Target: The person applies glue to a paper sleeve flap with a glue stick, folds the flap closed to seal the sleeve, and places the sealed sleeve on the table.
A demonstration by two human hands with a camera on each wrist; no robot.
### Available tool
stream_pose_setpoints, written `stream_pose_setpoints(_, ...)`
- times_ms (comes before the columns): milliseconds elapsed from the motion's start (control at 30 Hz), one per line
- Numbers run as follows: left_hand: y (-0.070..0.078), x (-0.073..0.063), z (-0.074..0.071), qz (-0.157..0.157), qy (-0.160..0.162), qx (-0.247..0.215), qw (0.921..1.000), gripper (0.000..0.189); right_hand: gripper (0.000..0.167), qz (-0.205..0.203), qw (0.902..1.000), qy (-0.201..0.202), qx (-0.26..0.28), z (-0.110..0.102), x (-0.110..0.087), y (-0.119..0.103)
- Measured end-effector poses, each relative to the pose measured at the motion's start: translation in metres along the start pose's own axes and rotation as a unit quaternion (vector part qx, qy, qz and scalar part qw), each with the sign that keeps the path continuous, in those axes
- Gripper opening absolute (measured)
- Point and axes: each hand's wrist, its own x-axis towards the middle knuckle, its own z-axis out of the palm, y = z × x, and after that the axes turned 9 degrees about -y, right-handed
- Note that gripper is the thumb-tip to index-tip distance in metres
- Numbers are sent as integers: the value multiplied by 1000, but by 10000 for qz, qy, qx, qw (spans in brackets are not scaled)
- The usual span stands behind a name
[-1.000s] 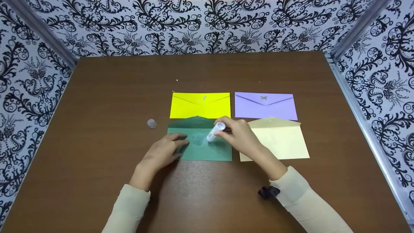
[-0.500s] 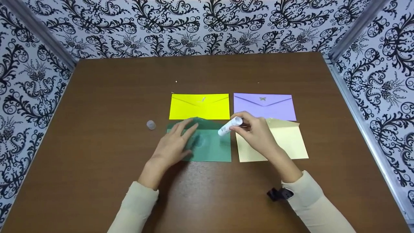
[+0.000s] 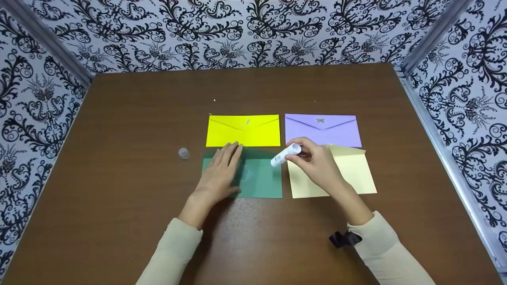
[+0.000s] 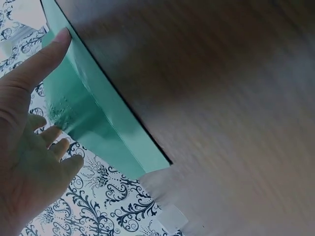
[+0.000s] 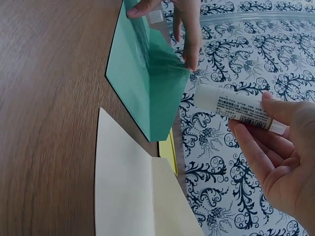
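My left hand lies over the left part of the green envelope, fingers straight and reaching to its raised flap. In the right wrist view its fingertips touch the outer edge of the green flap, while the thumb rests on the envelope body. A damp, wrinkled patch shows on the green paper in the left wrist view. My right hand pinches a white glue stick, uncapped and tilted, between thumb and fingers above the green envelope's right edge. A cream envelope with its flap up lies partly beneath that hand.
Behind lie a yellow envelope and a purple envelope, both with flaps folded down. A small translucent cap sits left of the green envelope. Patterned walls border the brown table.
My right hand has lifted the glue stick off the green envelope and moved it right. My left hand has slid forward from the envelope's left edge to its flap, fingers straightening.
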Motion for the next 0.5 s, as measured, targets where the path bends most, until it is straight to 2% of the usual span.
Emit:
stream_pose_setpoints(300, 8, -7, 6, -114, 342, 863, 9956, 113, 34, 118, 9999, 1, 94, -2, -1, 2)
stream_pose_setpoints(400, 10, -9, 7, -73, 367, 1015, 9941, 102, 33, 68, 9999, 15, 123, -2, -1, 2)
stream_pose_setpoints(500, 12, -10, 8, 2, 298, 920, 9953, 83, 31, 29, 9999, 36, 137, -2, -2, 3)
